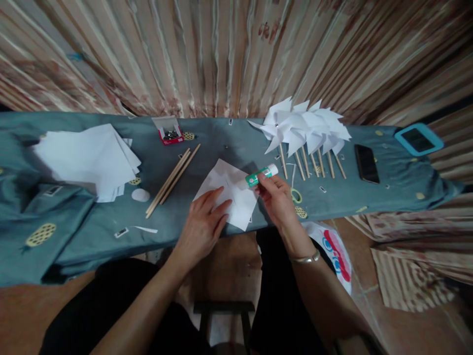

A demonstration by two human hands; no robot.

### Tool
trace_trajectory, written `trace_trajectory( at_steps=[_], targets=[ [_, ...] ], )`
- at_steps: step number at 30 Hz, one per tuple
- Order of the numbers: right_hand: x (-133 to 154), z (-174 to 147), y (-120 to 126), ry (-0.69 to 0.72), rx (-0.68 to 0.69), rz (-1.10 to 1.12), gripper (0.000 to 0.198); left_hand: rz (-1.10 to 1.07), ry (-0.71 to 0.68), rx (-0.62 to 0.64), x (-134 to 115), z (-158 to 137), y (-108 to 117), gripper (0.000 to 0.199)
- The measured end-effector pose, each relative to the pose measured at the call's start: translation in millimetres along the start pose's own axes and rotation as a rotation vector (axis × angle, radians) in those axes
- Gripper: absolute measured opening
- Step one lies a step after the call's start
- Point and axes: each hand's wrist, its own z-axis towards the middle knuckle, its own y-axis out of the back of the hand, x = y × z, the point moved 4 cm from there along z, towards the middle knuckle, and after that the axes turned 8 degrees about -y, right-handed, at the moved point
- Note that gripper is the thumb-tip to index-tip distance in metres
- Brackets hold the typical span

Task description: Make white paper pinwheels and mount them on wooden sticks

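Observation:
A square sheet of white paper (238,209) with crease or cut lines lies at the table's front edge. My left hand (203,222) rests on its left part, fingers stretched out and apart, pressing it to the cloth. In my right hand (275,195) is a green and white glue stick (261,175), gripped between thumb and fingers. Its left end is over the paper's right corner; whether it touches cannot be seen. To the left lie several wooden sticks (173,180) and a small white round cap (141,195).
White paper pinwheels (306,125) on sticks lie in a row at right. Beyond them are a black phone (366,163) and a blue-framed device (419,139). Green-handled scissors (296,195) sit by my right wrist. A paper stack (86,160) and red box of metal pins (171,134) are left.

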Motion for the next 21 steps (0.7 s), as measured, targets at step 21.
trace_trajectory(
  at_steps=[21],
  targets=[
    [-18, -22, -33, -0.259, 0.309, 0.171, 0.03, -1.571, 0.78, -0.575, 12, 31, -2, 0.023]
  ],
)
